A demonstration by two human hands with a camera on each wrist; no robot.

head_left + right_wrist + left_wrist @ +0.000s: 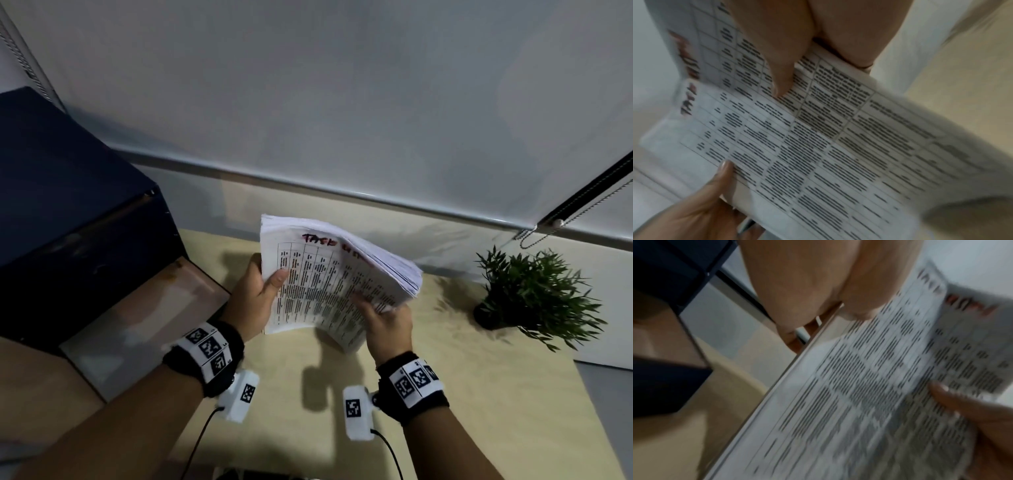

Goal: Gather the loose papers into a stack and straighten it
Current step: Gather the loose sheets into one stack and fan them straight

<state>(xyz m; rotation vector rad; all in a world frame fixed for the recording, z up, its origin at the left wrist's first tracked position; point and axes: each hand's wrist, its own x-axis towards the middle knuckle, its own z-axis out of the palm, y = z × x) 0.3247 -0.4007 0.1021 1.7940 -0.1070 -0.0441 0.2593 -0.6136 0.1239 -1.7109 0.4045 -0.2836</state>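
A thick stack of printed papers (325,281) with tables and red handwriting at the top is held up above the beige table (445,377). My left hand (260,291) grips its left edge, thumb on the front sheet and fingers behind. My right hand (383,315) grips the lower right part, thumb on the front. The stack bows, and its right edge is fanned and uneven. In the left wrist view the papers (879,394) are blurred under my left hand (838,305). In the right wrist view the front sheets (828,146) sit offset under my right hand (797,65).
A dark blue box (68,212) stands on the left with a lighter panel below it. A small potted plant (527,294) sits at the right of the table. A roller blind (342,102) with a bead cord (582,209) hangs behind.
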